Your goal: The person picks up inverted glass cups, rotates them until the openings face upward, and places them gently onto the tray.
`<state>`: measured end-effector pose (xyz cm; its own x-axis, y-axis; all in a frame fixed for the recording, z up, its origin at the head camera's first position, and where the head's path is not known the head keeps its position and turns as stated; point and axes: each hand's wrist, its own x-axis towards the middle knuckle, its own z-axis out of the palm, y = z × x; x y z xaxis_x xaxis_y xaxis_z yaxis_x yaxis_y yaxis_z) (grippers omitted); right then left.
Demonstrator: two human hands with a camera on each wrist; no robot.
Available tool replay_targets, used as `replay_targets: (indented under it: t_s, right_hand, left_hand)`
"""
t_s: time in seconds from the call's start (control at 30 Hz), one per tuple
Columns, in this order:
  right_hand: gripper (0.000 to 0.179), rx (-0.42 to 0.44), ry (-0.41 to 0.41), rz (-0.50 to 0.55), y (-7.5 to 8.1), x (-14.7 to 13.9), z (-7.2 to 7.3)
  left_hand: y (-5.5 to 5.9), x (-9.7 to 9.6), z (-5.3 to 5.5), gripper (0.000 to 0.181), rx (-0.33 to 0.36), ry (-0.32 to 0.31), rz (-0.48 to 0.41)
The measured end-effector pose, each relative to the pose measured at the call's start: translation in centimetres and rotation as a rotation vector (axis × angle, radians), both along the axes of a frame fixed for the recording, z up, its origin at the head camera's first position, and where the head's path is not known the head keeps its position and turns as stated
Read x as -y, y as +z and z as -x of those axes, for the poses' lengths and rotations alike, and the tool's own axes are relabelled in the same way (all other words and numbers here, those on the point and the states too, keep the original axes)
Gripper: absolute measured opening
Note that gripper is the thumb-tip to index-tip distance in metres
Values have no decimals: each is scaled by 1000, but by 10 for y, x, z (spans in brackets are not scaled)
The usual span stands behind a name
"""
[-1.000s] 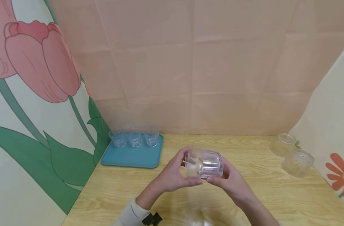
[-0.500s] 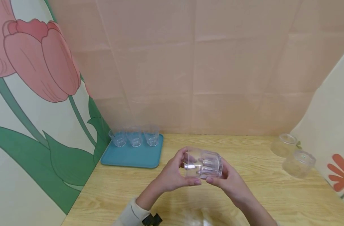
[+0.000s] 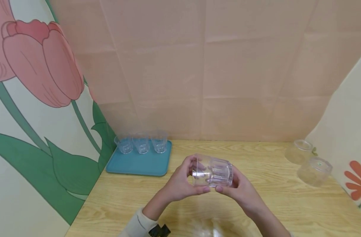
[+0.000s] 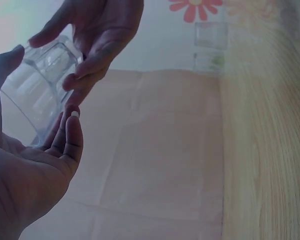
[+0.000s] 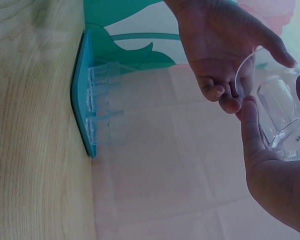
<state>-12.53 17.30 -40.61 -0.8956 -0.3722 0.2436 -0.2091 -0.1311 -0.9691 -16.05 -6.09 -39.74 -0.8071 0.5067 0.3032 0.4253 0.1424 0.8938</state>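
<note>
Between both hands, above the table, a clear plastic cup [image 3: 213,171] lies on its side, its rim to the left and its fluted base to the right. My left hand [image 3: 180,184] grips the rim end, thumb in front and fingers behind. The right hand [image 3: 246,194] holds the base end in the same way, and the two thumbs nearly meet below the cup. In the left wrist view the cup [image 4: 37,92] sits between the curled fingers of both hands. The right wrist view shows the cup's [image 5: 282,107] base facing the camera.
A blue tray [image 3: 139,166] stands at the back left with three clear cups [image 3: 142,146] in a row along its far side. Two clear cups, one farther back [image 3: 298,153] and one nearer [image 3: 315,172], stand upside down at the right on the wooden table [image 3: 272,164].
The cup has turned very slightly in my hands, and its highlights have shifted. Both hands keep their grip in nearly the same place. The tray and other cups stay put.
</note>
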Motion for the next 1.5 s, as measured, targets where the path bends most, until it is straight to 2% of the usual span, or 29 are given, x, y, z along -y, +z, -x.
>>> replay_targets:
  t_s: [0.5,0.83,0.97,1.17,1.5]
  right_hand:
    - [62,-3,17,-49,1,-2,1]
    - [70,-16,76,-69,4,-6,3]
    - [70,-43,90,-47,3,-9,4]
    - [66,-69,98,-40,4,-12,7]
    - [61,-83,44,-114,2,-23,10]
  left_hand:
    - [2,1,-2,84,21,-8,-18]
    - [2,6,0,80,-9,-47,-75]
    - [2,9,1,80,-12,-39,-86]
    - [3,14,1,81,12,-6,-55]
    - [1,24,5,82,8,41,-17]
